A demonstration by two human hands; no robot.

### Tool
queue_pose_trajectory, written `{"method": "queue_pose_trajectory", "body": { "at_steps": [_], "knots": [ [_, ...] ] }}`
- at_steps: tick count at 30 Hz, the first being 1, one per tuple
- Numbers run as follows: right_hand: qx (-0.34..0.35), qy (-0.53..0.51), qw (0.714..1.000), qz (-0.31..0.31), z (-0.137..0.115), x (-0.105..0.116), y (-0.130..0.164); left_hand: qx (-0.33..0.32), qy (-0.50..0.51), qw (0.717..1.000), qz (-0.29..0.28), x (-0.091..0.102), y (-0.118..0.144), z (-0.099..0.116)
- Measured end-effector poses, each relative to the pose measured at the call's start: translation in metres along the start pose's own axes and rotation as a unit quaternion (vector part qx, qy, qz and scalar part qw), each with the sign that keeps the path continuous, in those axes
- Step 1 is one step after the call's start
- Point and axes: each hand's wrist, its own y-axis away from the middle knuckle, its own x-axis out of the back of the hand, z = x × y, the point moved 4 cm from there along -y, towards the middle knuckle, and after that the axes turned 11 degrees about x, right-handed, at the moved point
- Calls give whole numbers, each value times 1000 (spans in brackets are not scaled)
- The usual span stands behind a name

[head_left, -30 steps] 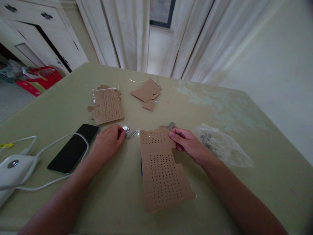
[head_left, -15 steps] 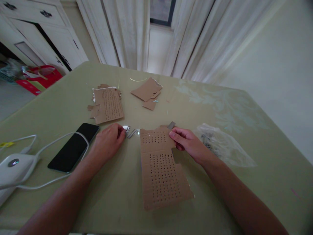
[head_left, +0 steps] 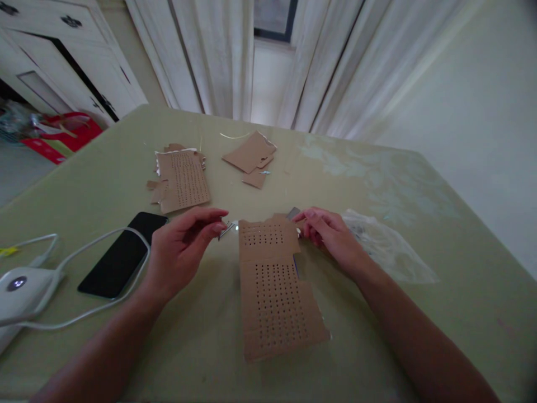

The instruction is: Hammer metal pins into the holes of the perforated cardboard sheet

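Card: brown perforated cardboard strip (head_left: 274, 291) lies flat, long axis running away from the person.
Left hand (head_left: 180, 252): fingers pinched on thin metal pins (head_left: 226, 228) (tips toward the card).
Right hand (head_left: 331, 238): fingers curled against the card's far right edge.

Phone (head_left: 121, 252) left of perforated cardboard (head_left: 274, 291)

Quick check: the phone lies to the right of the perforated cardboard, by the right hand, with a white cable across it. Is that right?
Not quite. The head view shows the phone to the left of the perforated cardboard, by the left hand, not the right hand. The white cable does lie across it.
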Motion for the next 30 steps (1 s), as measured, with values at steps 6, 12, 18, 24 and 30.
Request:
{"method": "queue_pose_trajectory", "body": {
  "at_steps": [6, 12, 18, 24, 30],
  "knots": [
    [48, 163, 985, 24, 0, 11, -3, -40, 84, 993, -71, -14, 13, 12],
    [75, 259, 963, 10, 11, 3, -5, -78, 23, 993, -87, -20, 16, 16],
    [69, 305, 950, -18, 21, 2, -4, -85, 7, 993, -85, -19, 16, 16],
    [79, 335, 938, -38, 31, -4, -5, -84, -12, 993, -84, -19, 17, 15],
    [84, 340, 936, -44, 34, -6, -6, -79, -12, 994, -79, -19, 17, 15]
  ]
}}
